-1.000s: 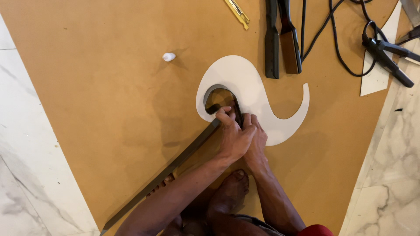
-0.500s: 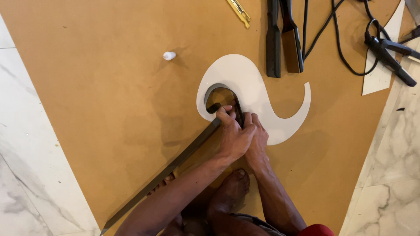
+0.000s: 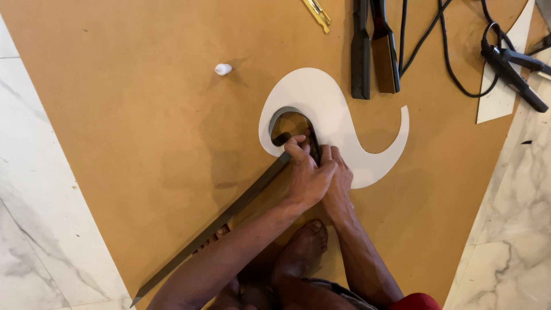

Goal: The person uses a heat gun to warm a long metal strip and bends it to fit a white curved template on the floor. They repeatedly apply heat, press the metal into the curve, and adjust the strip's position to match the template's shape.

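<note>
A white curved S-shaped cut-out [image 3: 338, 120] lies flat on a brown board [image 3: 132, 132]. A long dark strip [image 3: 218, 221] runs from the lower left up to the cut-out and bends around its inner hook. My left hand [image 3: 307, 175] presses the strip against the white edge, thumb and fingers closed on it. Beside it, my right hand [image 3: 337, 181] pinches the same strip at the curve's inner edge. Both hands touch each other. My bare foot [image 3: 298, 252] rests on the board below them.
Two dark bars [image 3: 373, 49] lie at the top, with black cables [image 3: 436, 40] and a black clamp-like tool [image 3: 511, 69] to their right. A small white cap [image 3: 222, 69] and a yellow tool [image 3: 317, 12] sit on the board. White marble floor [image 3: 34, 229] surrounds it.
</note>
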